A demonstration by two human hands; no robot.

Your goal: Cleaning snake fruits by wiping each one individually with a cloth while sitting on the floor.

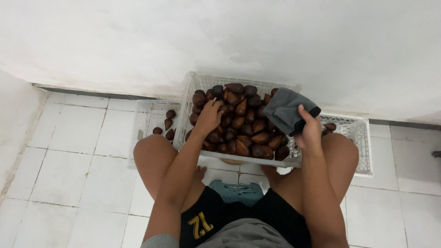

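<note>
three white plastic crates on a pale tiled floor, set against a white wall.

item: middle crate, lattice-walled, heaped nearly full with brown scaly fruits, pointed at one end. it sits between the person's bare knees, its near edge over the thighs.

item: crate on the person's left, lower and partly hidden behind the middle crate and the left knee; a few loose fruits of the same kind lie in it.

item: crate on the person's right, partly hidden behind the right knee and hand; a couple of fruits show at its near corner.

item: dark grey cloth, folded and bunched, held above the right side of the heap.

item: teal object on the floor between the legs, kind unclear.

left hand: arm stretched forward over the left thigh, palm down on the heap, fingers curled onto the fruits; whether one is actually gripped cannot be told.

right hand: forearm raised over the right thigh, fingers closed round the lower edge of the cloth, thumb up against it, hand over the crate's right rim.

the person sits low, knees apart, in black shorts.
</note>
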